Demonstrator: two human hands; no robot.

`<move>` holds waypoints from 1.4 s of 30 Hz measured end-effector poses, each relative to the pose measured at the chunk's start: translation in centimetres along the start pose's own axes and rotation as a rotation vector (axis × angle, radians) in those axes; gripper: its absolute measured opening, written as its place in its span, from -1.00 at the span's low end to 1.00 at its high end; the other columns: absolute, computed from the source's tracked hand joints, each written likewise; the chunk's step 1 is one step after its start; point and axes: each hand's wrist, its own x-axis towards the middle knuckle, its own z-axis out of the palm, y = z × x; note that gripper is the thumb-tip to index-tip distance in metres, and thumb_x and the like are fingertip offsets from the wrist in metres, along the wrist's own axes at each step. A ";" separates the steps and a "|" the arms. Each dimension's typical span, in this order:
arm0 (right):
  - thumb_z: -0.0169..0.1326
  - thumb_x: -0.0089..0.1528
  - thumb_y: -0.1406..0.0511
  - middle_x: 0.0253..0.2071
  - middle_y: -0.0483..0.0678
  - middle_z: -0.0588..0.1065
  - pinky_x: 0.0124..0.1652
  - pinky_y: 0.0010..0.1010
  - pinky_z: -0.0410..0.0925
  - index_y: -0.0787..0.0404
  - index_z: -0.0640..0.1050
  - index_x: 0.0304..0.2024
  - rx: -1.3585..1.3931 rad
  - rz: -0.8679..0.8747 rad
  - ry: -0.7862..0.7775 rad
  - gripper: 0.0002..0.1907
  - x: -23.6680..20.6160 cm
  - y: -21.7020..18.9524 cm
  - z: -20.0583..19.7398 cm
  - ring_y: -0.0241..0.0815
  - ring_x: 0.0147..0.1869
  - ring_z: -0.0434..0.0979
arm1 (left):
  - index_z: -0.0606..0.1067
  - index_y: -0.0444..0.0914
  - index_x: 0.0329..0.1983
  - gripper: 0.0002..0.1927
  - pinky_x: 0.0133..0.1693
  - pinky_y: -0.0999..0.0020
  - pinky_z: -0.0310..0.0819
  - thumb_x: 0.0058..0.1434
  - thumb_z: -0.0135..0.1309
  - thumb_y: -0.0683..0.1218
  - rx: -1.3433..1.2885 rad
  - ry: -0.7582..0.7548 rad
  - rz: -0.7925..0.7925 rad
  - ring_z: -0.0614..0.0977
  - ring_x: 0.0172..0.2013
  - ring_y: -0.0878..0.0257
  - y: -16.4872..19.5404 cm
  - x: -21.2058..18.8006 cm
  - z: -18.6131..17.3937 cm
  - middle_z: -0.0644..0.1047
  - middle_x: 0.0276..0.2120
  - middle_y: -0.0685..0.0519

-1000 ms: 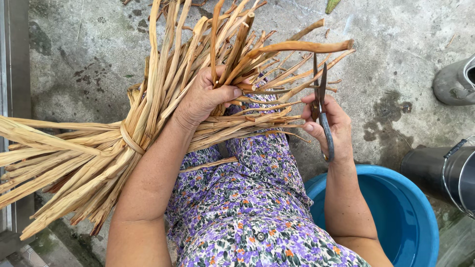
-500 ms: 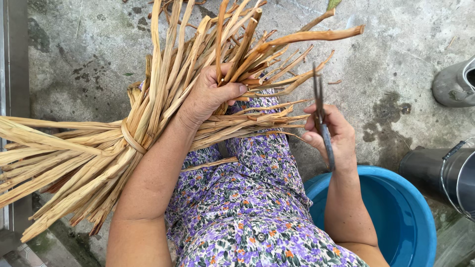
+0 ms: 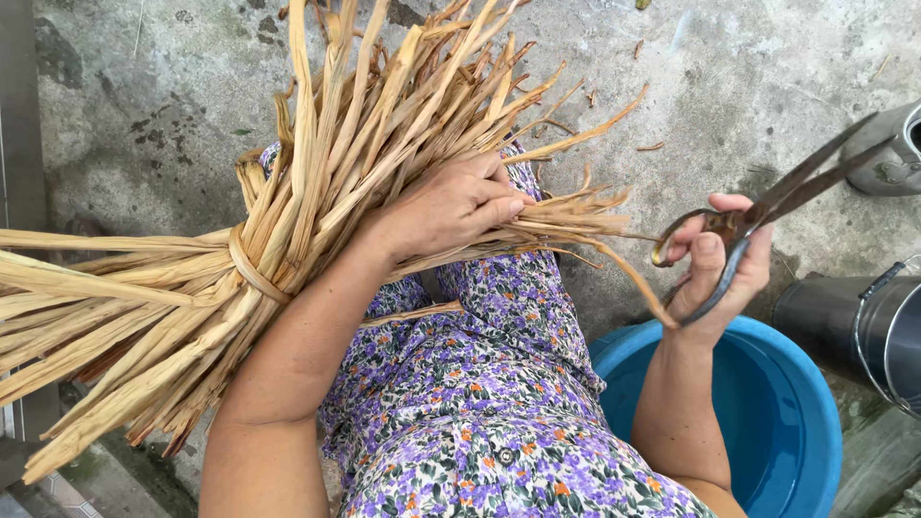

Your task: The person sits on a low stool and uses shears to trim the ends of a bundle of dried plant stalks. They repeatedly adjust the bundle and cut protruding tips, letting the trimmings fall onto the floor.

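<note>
A big bundle of dry straw-coloured leaf strips (image 3: 288, 230), tied round the middle with a strip, lies across my lap on a purple flowered dress (image 3: 480, 412). My left hand (image 3: 451, 206) presses down on the bundle near its splayed upper ends. My right hand (image 3: 715, 273) holds dark metal scissors (image 3: 767, 206) by the handles, to the right of the bundle and clear of its tips. The blades point up and right, nearly together.
A blue plastic basin (image 3: 758, 422) stands on the concrete floor by my right side. A dark metal can (image 3: 863, 326) and a grey metal pot (image 3: 897, 153) stand at the right edge. Small cut scraps lie on the floor.
The scissors have swung away from the leaf tips to the right and tilted. The long strip that stuck out at the top right is gone from the bundle. The left hand stays put.
</note>
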 end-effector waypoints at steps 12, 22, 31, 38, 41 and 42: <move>0.18 0.07 -0.16 -0.15 0.00 0.60 -0.20 -0.10 0.44 -0.11 0.53 0.20 -1.215 0.234 -0.803 -0.31 -0.3 -2.4 4.2 0.09 -0.14 0.63 | 0.56 -0.24 -0.03 -0.69 0.06 0.32 0.53 0.36 0.05 0.07 0.042 0.494 -0.318 0.58 -0.02 0.22 0.2 1.1 -0.2 0.49 -0.06 0.06; 0.15 0.10 -0.17 -0.12 0.03 0.60 -0.18 -0.09 0.44 -0.04 0.52 0.22 -1.173 0.191 -0.813 -0.29 -1.3 -1.4 3.8 0.12 -0.09 0.62 | 0.47 -0.35 0.01 -0.32 0.20 -0.04 0.26 0.00 0.37 0.20 0.742 0.124 -0.523 0.38 0.18 -0.09 -0.6 2.8 -0.4 0.43 0.06 -0.17; 0.21 0.06 -0.15 -0.06 0.07 0.61 -0.15 -0.06 0.45 -0.04 0.55 0.19 -1.105 0.218 -0.802 -0.29 -0.8 -1.6 3.8 0.16 -0.06 0.62 | 0.43 -0.39 0.01 -0.74 -0.02 0.17 0.53 0.30 0.09 -0.18 -0.064 0.359 -0.365 0.60 -0.17 0.06 -2.7 1.9 -1.4 0.57 -0.21 -0.11; 0.38 0.05 0.09 0.00 0.01 0.63 -0.12 -0.29 0.46 0.14 0.56 0.17 -0.748 0.212 -0.717 -0.34 -0.1 -0.7 2.2 -0.09 -0.06 0.64 | 0.50 -0.33 0.03 -0.76 -0.18 0.48 0.58 0.30 0.01 -0.25 -0.643 0.440 -0.280 0.61 -0.29 0.38 -2.7 1.7 -3.6 0.62 -0.28 0.03; 0.41 0.05 0.30 -0.08 -0.09 0.60 -0.21 -0.51 0.40 0.21 0.56 0.19 -0.487 0.304 -0.629 -0.36 0.4 -0.6 1.1 -0.34 -0.21 0.48 | 0.52 -0.32 0.07 -0.73 -0.23 0.48 0.58 0.32 0.01 -0.24 -0.727 0.494 -0.279 0.60 -0.33 0.38 -2.6 1.8 -3.9 0.64 -0.29 0.02; 0.40 0.04 0.37 -0.13 -0.13 0.59 -0.26 -0.57 0.36 0.22 0.57 0.20 -0.433 0.356 -0.600 -0.36 0.5 -0.7 0.9 -0.42 -0.28 0.40 | 0.52 -0.31 0.08 -0.71 -0.25 0.48 0.59 0.31 0.00 -0.23 -0.751 0.507 -0.299 0.62 -0.35 0.38 -2.6 1.7 -3.9 0.66 -0.29 0.02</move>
